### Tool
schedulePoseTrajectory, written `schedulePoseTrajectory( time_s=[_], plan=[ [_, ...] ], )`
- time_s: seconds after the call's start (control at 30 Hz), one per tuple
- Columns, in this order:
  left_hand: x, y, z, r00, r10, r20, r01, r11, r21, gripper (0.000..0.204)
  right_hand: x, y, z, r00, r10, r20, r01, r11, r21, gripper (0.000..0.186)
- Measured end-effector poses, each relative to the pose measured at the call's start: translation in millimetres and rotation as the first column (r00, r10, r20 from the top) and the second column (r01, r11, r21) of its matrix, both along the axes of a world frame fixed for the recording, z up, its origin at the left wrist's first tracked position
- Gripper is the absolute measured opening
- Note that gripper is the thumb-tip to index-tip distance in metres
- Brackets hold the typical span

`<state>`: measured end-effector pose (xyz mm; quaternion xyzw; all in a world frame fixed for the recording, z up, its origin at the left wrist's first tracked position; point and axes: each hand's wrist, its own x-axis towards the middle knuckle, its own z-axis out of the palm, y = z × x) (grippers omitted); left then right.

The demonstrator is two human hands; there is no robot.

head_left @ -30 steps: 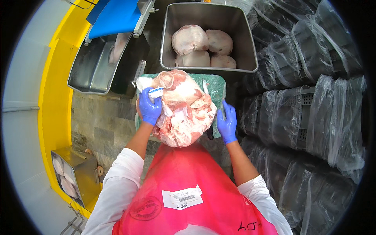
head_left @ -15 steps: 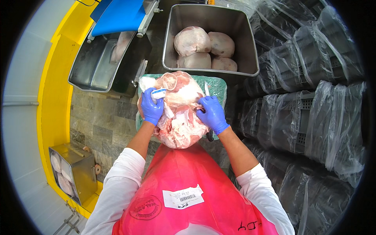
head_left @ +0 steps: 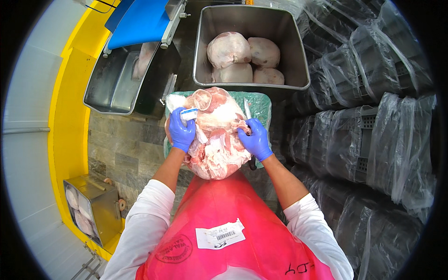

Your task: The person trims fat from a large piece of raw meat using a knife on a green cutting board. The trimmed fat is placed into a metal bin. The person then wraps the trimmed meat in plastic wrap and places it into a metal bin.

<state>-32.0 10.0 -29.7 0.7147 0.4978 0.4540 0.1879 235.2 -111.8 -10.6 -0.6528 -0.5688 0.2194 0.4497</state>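
A large piece of raw pinkish meat (head_left: 215, 156), with whitish fat, lies on a green board (head_left: 260, 103). My left hand (head_left: 182, 132), in a blue glove, grips its left side; a small white-and-blue labelled item (head_left: 189, 113) is at its fingertips. Fingers of my blue-gloved right hand (head_left: 255, 139) are closed on a loose edge at the right of the meat. A knife (head_left: 248, 108) lies along the board's right side, its middle hidden by that hand and its dark handle showing below.
A steel bin (head_left: 294, 51) with several rounded meat pieces stands beyond the board. At upper left are another steel tub (head_left: 105, 84) and a blue belt (head_left: 139, 23). Plastic-draped crates (head_left: 392, 140) line the right; a meat-filled steel container (head_left: 100, 210) sits low left by a yellow barrier (head_left: 65, 116).
My right hand has moved left from the board's right edge onto the meat and taken hold of it. My left hand stays on the meat's left side.
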Motion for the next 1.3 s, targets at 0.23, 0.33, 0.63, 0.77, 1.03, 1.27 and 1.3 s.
schedulePoseTrajectory(
  time_s=[0.23,0.33,0.63,0.77,1.03,1.27,1.3],
  plan=[
    [3,0,4,1.0,0.01,0.012,-0.01,1.0,-0.019,0.041,1,-2,6,0.947,-0.086,-0.311,0.028,0.982,-0.187,0.024],
    [4,0,5,0.999,0.012,0.032,-0.011,0.999,-0.033,0.041,9,0,9,0.939,-0.067,-0.336,-0.025,0.965,-0.262,0.024],
    [2,2,2,1.0,0.006,0.004,-0.006,1.0,-0.006,0.041,-18,18,48,0.775,0.207,0.598,-0.135,0.977,-0.163,0.035],
    [6,0,4,0.998,-0.001,0.056,0.001,1.0,-0.007,0.037,-14,17,33,0.928,0.136,0.346,-0.128,0.991,-0.045,0.025],
    [6,1,6,0.999,0.033,0.023,-0.034,0.999,0.038,0.033,-17,8,4,0.991,-0.09,-0.1,0.084,0.994,-0.062,0.019],
    [6,4,10,0.999,0.05,0.006,-0.05,0.999,-0.008,0.029,-13,6,-8,0.936,-0.144,-0.32,0.129,0.989,-0.069,0.017],
    [6,3,10,0.999,0.045,-0.008,-0.045,0.999,-0.017,0.029,-12,5,-6,0.922,-0.157,-0.353,0.129,0.986,-0.101,0.016]
  ],
)
